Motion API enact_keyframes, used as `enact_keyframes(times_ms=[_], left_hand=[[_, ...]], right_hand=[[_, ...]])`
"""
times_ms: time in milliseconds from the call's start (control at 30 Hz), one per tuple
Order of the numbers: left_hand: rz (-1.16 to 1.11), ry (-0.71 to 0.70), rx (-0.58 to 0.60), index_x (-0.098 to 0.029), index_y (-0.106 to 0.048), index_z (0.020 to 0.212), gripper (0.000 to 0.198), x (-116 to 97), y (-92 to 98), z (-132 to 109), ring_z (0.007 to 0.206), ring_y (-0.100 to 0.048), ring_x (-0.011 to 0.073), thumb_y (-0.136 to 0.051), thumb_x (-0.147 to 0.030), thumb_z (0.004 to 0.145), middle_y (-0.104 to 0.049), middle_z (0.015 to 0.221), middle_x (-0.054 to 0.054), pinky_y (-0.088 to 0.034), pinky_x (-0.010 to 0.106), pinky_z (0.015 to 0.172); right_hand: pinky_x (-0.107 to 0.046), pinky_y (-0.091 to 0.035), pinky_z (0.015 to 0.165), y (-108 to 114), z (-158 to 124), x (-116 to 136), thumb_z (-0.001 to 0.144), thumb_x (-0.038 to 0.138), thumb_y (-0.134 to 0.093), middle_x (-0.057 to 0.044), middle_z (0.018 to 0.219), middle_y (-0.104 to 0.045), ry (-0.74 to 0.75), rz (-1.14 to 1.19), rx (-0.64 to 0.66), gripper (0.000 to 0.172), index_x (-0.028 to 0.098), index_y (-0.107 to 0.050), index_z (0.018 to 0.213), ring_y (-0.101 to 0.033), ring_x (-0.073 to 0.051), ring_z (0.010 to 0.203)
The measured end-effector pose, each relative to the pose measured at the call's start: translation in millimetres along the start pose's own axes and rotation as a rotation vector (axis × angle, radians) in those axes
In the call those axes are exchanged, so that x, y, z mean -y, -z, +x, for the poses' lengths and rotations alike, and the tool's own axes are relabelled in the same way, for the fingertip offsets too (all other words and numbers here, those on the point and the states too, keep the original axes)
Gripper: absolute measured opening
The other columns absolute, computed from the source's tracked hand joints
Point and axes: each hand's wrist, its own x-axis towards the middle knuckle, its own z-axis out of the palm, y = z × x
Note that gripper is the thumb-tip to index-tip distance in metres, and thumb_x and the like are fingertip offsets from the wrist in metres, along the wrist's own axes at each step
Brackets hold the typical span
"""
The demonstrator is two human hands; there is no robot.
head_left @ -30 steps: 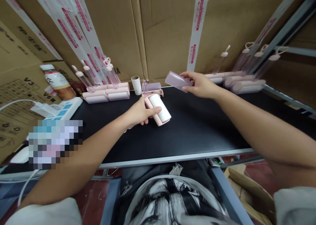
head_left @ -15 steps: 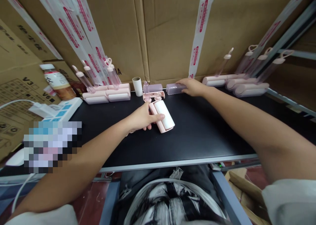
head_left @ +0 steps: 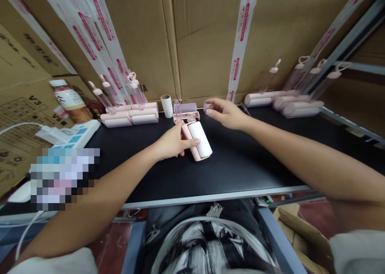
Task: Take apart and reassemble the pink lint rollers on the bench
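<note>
Right fingers (head_left: 213,102) nearer the white roller (head_left: 201,139)

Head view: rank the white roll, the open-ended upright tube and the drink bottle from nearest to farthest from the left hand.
1. White roll: nearest, under the thumb of the left hand.
2. Upright tube: standing beyond the hand.
3. Drink bottle: farthest, well off to the left.

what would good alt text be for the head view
A person's left hand holds a pink roller with a white roll over a black table, while the right hand is at a partly hidden purple plastic piece. More pink rollers sit to either side, and a short white tube stands behind.
</note>
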Motion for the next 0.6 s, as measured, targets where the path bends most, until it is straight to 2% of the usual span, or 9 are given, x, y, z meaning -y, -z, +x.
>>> enact_keyframes(times_ms=[67, 100, 200, 267, 300, 400, 500, 600], left_hand=[[-0.007, -0.093, -0.004, -0.019, -0.048, 0.141, 0.066, 1, 0.8, 0, 0.059, -0.063, 0.0125, -0.083, -0.043, 0.090, -0.070, 0.098, 0.003, -0.050, 0.025, 0.047], [-0.005, -0.167, -0.019, -0.020, -0.048, 0.141, 0.065, 2, 1.2, 0, 0.065, -0.067, 0.0144, -0.081, -0.043, 0.090, -0.072, 0.102, 0.005, -0.054, 0.027, 0.053], [0.081, -0.427, -0.089, -0.021, -0.053, 0.136, 0.056, 2, 3.1, -3, 0.100, -0.074, 0.0232, -0.079, -0.040, 0.090, -0.072, 0.128, 0.012, -0.063, 0.037, 0.082], [0.168, -0.569, -0.137, -0.021, -0.055, 0.131, 0.049, -1, 4.6, -7, 0.119, -0.070, 0.0273, -0.076, -0.033, 0.088, -0.067, 0.141, 0.014, -0.062, 0.041, 0.096], [0.207, -0.625, -0.166, -0.021, -0.056, 0.130, 0.048, -4, 5.1, -10, 0.122, -0.068, 0.0278, -0.073, -0.031, 0.087, -0.065, 0.142, 0.014, -0.060, 0.042, 0.099], [0.343, -0.782, -0.283, -0.021, -0.061, 0.122, 0.035, -13, 4.4, -16, 0.116, -0.066, 0.0268, -0.068, -0.032, 0.090, -0.067, 0.127, 0.012, -0.058, 0.044, 0.100], [0.512, -0.910, -0.375, -0.020, -0.063, 0.100, 0.019, -23, 0.0, -19, 0.104, -0.065, 0.0257, -0.066, -0.038, 0.096, -0.067, 0.107, 0.010, -0.056, 0.043, 0.096], [0.645, -0.967, -0.386, -0.021, -0.055, 0.082, 0.024, -29, -2.8, -19, 0.084, -0.059, 0.0211, -0.064, -0.037, 0.098, -0.061, 0.088, 0.005, -0.053, 0.037, 0.081]], right_hand=[[-0.047, -0.062, 0.096, -17, -17, 29, 0.099, 0.068, -0.067, -0.010, 0.121, -0.080, 0.010, 0.274, 0.131, 0.063, 0.026, -0.064, 0.145, -0.076, -0.030, 0.107], [-0.046, -0.061, 0.097, -24, -25, 41, 0.095, 0.068, -0.072, -0.009, 0.123, -0.080, 0.050, 0.319, 0.171, 0.065, 0.025, -0.065, 0.143, -0.076, -0.030, 0.109], [-0.045, -0.058, 0.096, -34, -46, 62, 0.089, 0.063, -0.083, -0.007, 0.125, -0.079, 0.094, 0.192, 0.147, 0.063, 0.027, -0.066, 0.138, -0.075, -0.030, 0.106], [-0.044, -0.058, 0.091, -35, -55, 67, 0.089, 0.061, -0.083, -0.006, 0.121, -0.079, 0.100, 0.122, 0.113, 0.061, 0.028, -0.065, 0.137, -0.075, -0.030, 0.099], [-0.043, -0.058, 0.089, -35, -58, 68, 0.090, 0.060, -0.083, -0.006, 0.119, -0.080, 0.105, 0.110, 0.105, 0.060, 0.028, -0.064, 0.138, -0.075, -0.029, 0.097], [-0.041, -0.058, 0.087, -37, -60, 70, 0.091, 0.057, -0.082, -0.006, 0.120, -0.079, 0.153, 0.106, 0.099, 0.058, 0.028, -0.062, 0.137, -0.075, -0.029, 0.096], [-0.039, -0.058, 0.088, -43, -60, 73, 0.094, 0.053, -0.080, -0.007, 0.120, -0.077, 0.253, 0.102, 0.115, 0.048, 0.027, -0.062, 0.130, -0.075, -0.028, 0.099], [-0.038, -0.058, 0.088, -50, -60, 74, 0.098, 0.050, -0.077, -0.009, 0.113, -0.076, 0.389, 0.070, 0.115, 0.036, 0.023, -0.063, 0.117, -0.073, -0.027, 0.099]])
